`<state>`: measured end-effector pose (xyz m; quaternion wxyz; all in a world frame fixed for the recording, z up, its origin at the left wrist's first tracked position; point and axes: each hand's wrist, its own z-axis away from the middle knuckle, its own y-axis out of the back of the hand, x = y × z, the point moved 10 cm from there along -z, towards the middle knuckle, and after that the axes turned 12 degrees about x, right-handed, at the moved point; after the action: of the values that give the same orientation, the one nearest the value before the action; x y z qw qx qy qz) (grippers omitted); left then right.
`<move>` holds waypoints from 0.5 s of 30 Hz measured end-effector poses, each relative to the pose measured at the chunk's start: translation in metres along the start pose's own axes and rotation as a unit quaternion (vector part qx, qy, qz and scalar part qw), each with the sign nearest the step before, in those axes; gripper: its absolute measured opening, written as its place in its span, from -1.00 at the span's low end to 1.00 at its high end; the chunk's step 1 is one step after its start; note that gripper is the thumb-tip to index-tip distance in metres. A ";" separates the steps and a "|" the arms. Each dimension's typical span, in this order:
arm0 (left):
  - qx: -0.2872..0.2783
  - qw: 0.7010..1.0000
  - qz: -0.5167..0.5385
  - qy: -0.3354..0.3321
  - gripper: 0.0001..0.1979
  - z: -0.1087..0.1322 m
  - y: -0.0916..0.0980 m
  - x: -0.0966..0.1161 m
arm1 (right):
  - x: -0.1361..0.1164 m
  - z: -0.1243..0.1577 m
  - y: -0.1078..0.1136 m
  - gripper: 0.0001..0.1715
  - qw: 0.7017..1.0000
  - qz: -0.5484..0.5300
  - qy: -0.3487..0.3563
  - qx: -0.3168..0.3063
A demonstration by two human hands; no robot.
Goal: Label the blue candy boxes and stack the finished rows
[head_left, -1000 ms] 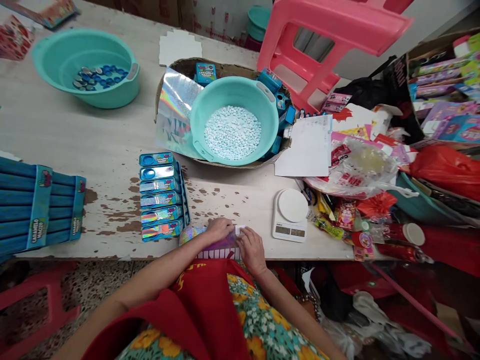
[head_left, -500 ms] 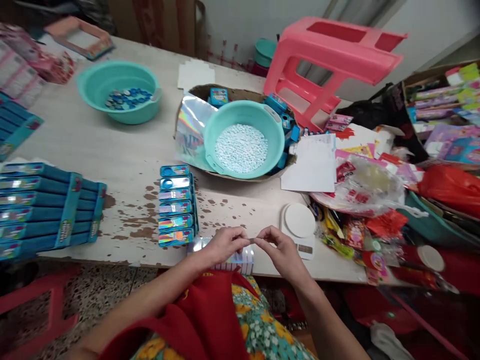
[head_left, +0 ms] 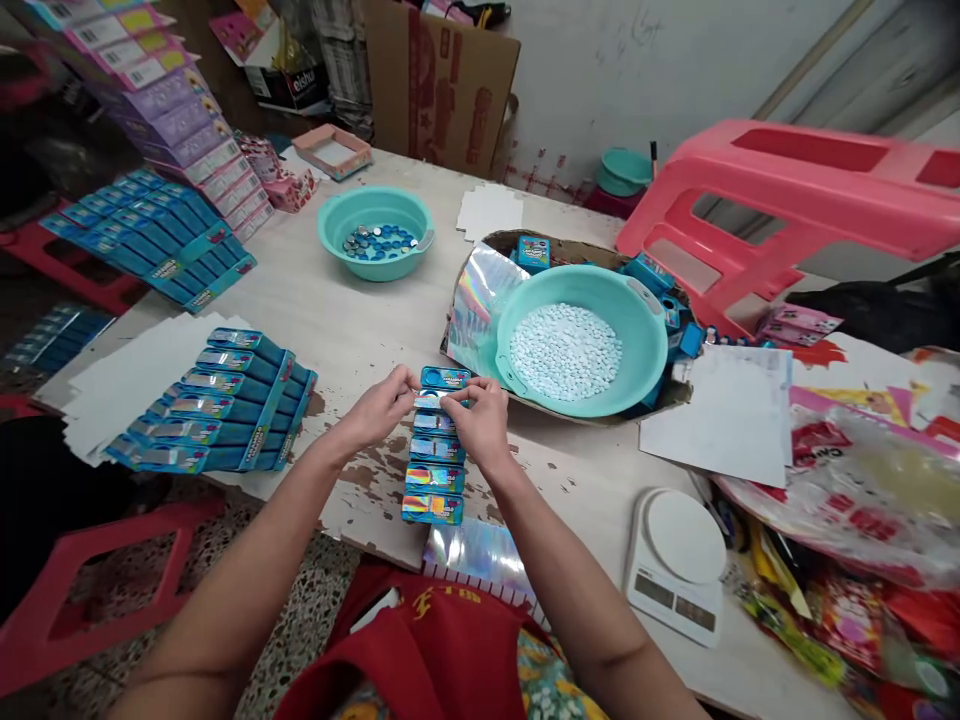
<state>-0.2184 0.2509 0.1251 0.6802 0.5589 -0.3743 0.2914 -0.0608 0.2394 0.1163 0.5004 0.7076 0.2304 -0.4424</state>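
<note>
Two bare hands are now at the far part of a row of narrow blue printed cardboard boxes [head_left: 434,477]; half a second ago they met fingertip to fingertip above the silvery iridescent sheet with a slit edge [head_left: 480,550]. From where I stand, attention appears to have passed from sheet to boxes, specifically to the second box from the far end.

Left hand [head_left: 382,408]: thumb and forefinger pressed together at that box's left edge; whether anything thin is caught between them cannot be determined. Right hand [head_left: 484,425]: fingers bent over the right part of the same box, tips on or just above its top; whether they pinch anything cannot be determined.

Condition of the row: six boxes side by side on the worn white table [head_left: 352,500], at its front part, left of the white kitchen scale with a round pan [head_left: 679,560]. The second box's top shows pale and shiny, partly covered by fingers. The four nearer ones bear reflective bands, the nearest two flashing orange. The farthest shows blue with lettering. I judge the bands on those four already applied. No crushing noted.
</note>
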 end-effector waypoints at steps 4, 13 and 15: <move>-0.004 0.998 0.057 0.013 -0.85 -0.013 -0.008 -0.019 | 0.000 -0.002 -0.011 -0.88 0.998 0.039 0.032 0.025; 0.074 0.979 0.115 0.154 -0.77 -0.006 -0.044 -0.082 | 0.026 -0.003 -0.018 -0.63 0.997 -0.061 -0.019 0.049; 0.091 0.986 0.006 0.139 -0.77 -0.006 -0.038 -0.090 | 0.026 -0.004 -0.019 -0.69 0.996 -0.080 -0.031 0.036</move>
<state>-0.2360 0.2510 0.0291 0.6702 0.5699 -0.2519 0.4033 -0.0608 0.2471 0.0846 0.4449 0.6902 0.2546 -0.5107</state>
